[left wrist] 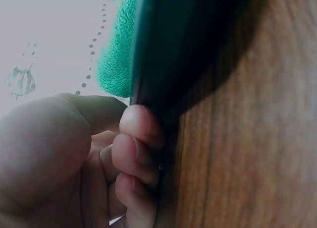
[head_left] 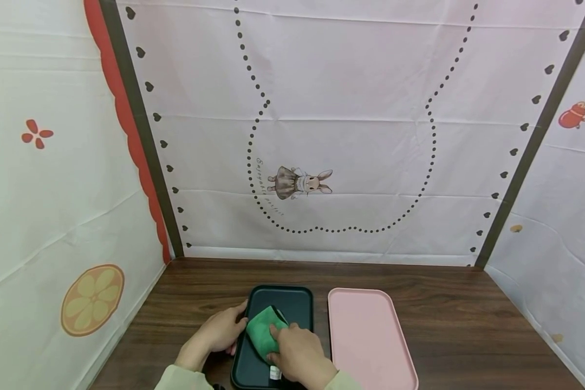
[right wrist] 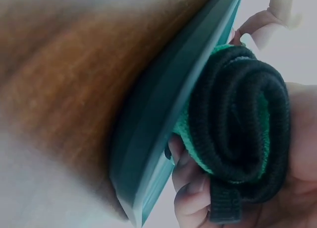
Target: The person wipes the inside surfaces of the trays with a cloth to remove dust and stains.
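A dark teal tray lies on the wooden table, with a green towel folded into a bundle on it. My left hand pinches the tray's left rim, thumb on top and curled fingers at its underside. From the right, my right hand grips the towel, its fingers round the near side. Rolled layers with a dark edging show at the towel's end in the right wrist view. A small tag sticks out toward me.
A pink tray lies on the brown wooden table just right of the dark one, a narrow gap between them. White printed cloth walls enclose the table at the back and both sides.
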Available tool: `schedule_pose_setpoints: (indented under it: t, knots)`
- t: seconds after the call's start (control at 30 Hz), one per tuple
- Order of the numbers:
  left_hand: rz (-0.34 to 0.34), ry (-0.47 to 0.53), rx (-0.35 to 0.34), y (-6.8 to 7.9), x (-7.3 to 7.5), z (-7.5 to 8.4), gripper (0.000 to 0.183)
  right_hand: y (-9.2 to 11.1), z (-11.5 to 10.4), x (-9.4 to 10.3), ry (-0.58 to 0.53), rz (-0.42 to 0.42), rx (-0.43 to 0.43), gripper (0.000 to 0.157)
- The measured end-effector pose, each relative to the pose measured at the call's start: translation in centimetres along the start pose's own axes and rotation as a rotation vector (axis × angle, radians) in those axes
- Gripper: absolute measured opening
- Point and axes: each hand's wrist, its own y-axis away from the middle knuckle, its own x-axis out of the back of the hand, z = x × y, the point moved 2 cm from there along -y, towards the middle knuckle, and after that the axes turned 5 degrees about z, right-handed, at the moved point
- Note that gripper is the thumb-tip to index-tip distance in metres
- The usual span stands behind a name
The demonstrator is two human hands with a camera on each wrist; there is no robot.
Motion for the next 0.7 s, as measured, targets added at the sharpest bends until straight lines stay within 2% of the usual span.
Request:
schedule_pose_setpoints:
  t: [0.17, 0.7]
  knots:
    - [-0.002, 0.002, -0.002, -0.05, -0.01, -0.12, 0.057, -0.25, -0.03, 0.11, 0.026, 0.014, -0.019, 0.062]
    - [-0.009, 0.001, 0.001, 0.01, 0.07, -0.05, 0.058, -0.98, 0.35, 0.67, 0.011, 0.02, -0.083, 0.063]
